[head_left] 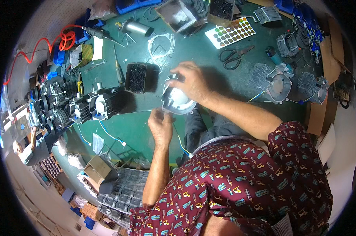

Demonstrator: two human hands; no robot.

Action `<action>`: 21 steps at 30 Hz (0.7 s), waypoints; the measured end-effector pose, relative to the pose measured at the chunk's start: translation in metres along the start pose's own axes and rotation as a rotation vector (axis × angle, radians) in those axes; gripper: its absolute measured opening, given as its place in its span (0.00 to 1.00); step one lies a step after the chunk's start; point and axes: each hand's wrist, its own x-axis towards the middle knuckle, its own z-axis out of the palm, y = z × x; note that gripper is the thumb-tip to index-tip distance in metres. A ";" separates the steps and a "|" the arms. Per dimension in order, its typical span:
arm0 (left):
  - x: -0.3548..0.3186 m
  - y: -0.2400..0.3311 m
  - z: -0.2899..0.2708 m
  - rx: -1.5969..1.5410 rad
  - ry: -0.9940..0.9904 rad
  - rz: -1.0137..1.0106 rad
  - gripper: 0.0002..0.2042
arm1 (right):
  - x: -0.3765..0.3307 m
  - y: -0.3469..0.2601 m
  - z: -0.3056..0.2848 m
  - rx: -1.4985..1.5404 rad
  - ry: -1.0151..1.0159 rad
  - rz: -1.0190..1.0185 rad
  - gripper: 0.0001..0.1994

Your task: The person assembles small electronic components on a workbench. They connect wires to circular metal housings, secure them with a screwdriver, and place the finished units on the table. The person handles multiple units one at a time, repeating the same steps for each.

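A silver cast-metal housing [178, 99] with a round pale face is at the table's near edge, in front of me. My right hand [193, 83] reaches over its upper right side, with thumb and fingers closed on its top. My left hand [161, 125] is at the lower left rim, fingertips pinched together; what lies between them is hidden. A thin cable [179, 138] with a small white connector hangs below the housing. A box of dark screws [136, 78] stands left of the housing. Beyond it lies a pale ring-shaped frame [161, 46].
Similar housings stand right [279, 84] and left [99, 106]. Black scissors [234, 58], a sticker sheet [230, 33], a screwdriver [118, 67] and a power driver [97, 33] on a coiled red hose lie on the green table. Another person [30, 151] works at far left.
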 end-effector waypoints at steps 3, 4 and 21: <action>0.002 0.000 0.003 0.029 0.024 0.015 0.04 | -0.002 0.003 0.002 -0.022 0.017 -0.039 0.19; 0.003 0.005 0.002 0.125 0.032 0.023 0.05 | -0.002 0.004 0.003 -0.015 0.019 -0.035 0.19; 0.040 -0.014 -0.046 -0.486 -0.587 -0.418 0.12 | 0.001 0.001 0.000 -0.031 0.040 -0.008 0.18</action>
